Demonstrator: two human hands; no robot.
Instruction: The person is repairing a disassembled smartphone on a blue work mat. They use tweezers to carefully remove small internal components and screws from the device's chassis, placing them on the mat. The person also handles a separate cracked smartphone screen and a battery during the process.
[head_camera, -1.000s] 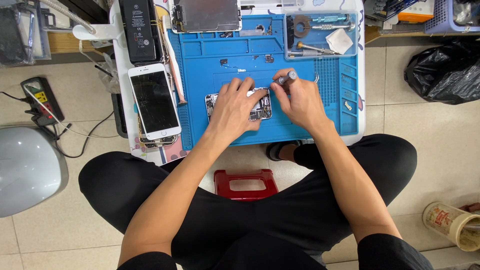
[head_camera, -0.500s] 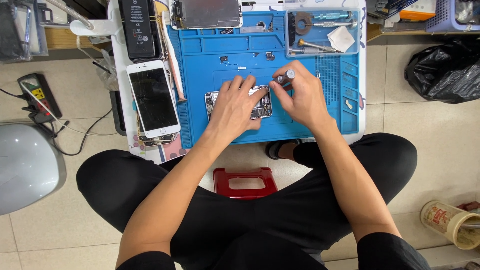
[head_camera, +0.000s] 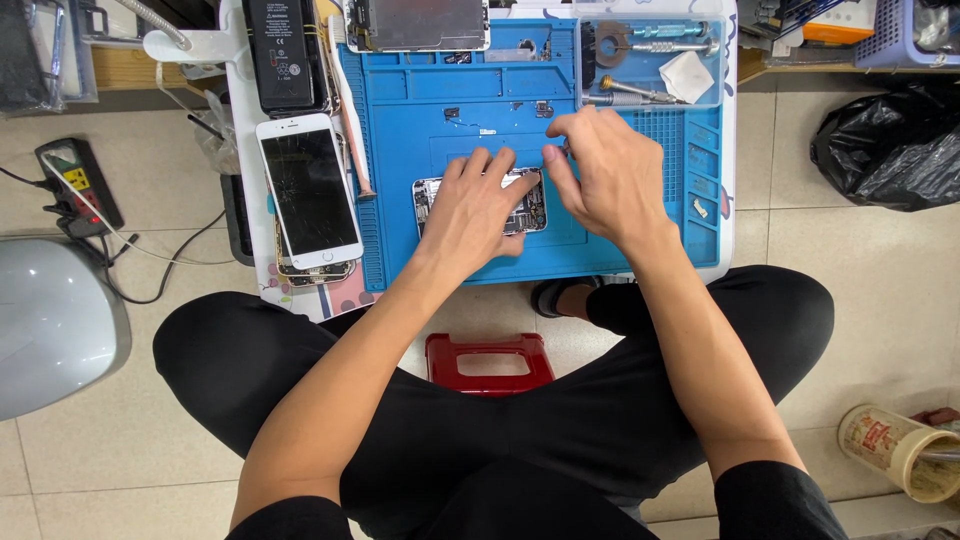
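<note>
Pinning an opened phone body (head_camera: 527, 205) to the middle of the blue repair mat (head_camera: 640, 255), your left hand (head_camera: 470, 215) lies flat across it with fingers spread. Your right hand (head_camera: 605, 175) hovers just beside its upper right corner, fingertips bunched as if pinching something small; what they hold, if anything, cannot be told from this view.

The phone body looks light, thin and stiff, with its bare circuitry facing up, so it is likely fragile there and slippery on its metal edges. Take hold of it by the outer frame, not the exposed boards.

Small loose parts (head_camera: 485, 130) lie on the mat just above your hands and could be swept away by a sleeve or wrist. A tray at the mat's top right holds screwdrivers (head_camera: 640, 95) and a white cloth (head_camera: 688, 76). A metal-backed panel (head_camera: 418, 24) rests at the top edge.

To the left, on the worktop (head_camera: 240, 130), a white phone with a cracked screen (head_camera: 308, 190) lies beside a black battery pack (head_camera: 282, 55). On the floor, a red stool (head_camera: 490, 362) sits between your knees, a black bag (head_camera: 890, 150) to the right, a power strip (head_camera: 78, 185) to the left.
</note>
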